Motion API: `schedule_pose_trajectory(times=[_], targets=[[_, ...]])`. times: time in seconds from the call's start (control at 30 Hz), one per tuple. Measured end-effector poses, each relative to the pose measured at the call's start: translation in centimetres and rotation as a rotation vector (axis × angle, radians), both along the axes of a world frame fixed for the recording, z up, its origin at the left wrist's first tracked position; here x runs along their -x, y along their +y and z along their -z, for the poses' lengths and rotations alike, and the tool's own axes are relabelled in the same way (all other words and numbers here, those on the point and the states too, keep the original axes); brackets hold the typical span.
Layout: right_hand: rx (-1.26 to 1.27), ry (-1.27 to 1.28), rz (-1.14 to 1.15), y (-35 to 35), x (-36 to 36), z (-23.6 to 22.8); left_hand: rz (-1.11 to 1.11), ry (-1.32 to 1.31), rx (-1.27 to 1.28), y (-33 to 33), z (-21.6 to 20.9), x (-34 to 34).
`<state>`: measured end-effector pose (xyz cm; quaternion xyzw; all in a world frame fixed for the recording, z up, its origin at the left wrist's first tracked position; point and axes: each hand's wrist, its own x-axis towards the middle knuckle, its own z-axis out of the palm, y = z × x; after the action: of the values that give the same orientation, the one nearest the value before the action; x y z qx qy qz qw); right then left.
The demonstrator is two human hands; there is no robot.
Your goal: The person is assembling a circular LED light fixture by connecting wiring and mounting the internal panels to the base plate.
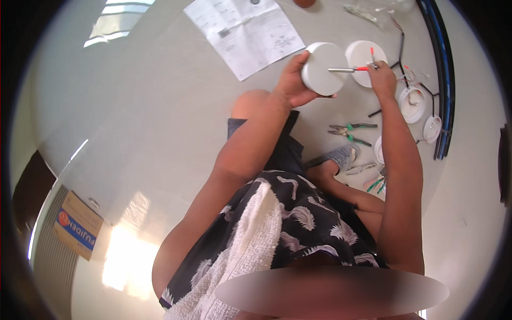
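In the head view, the only one I have, my left hand (296,80) holds a white disc (321,69) up off the floor (160,101), fingers wrapped around its edge and reaching beneath it. My right hand (383,81) has its fingers closed on the end of a slim tool (342,70) with a silver shaft and a red section, pointed leftward across the disc's face. I can't tell from this angle whether the tip touches the disc or hovers above it. A second white disc (359,56) lies just beside, under the right hand. I read the step in hand as tool work on the held disc. As I judge it, the next move calls for a steady left grip and a careful lining-up of the tip, clear of the wired white ring (412,109) to the right.
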<state>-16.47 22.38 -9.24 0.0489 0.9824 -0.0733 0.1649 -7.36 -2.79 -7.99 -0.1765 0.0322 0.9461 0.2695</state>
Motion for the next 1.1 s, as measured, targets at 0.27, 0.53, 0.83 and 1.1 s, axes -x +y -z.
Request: schedule_pose_trajectory(times=[0.27, 0.53, 0.83, 1.1], targets=[[0.077, 0.165, 0.079, -0.3, -0.4, -1.5, -0.004, 0.041, 0.008, -0.1, -0.1, 0.1], [1.524, -0.060, 0.674, 2.2, 0.2, -2.7, 0.014, 0.026, -0.048, -0.3, 0.1, 0.1], [2.461, -0.415, 0.767, 0.6, -2.3, -3.2, 0.022, -0.023, -0.008, 0.0, -0.6, 0.0], [2.505, -0.320, 0.800, -0.7, -3.5, -3.8, 0.024, 0.004, -0.015, 0.0, -0.7, 0.2]])
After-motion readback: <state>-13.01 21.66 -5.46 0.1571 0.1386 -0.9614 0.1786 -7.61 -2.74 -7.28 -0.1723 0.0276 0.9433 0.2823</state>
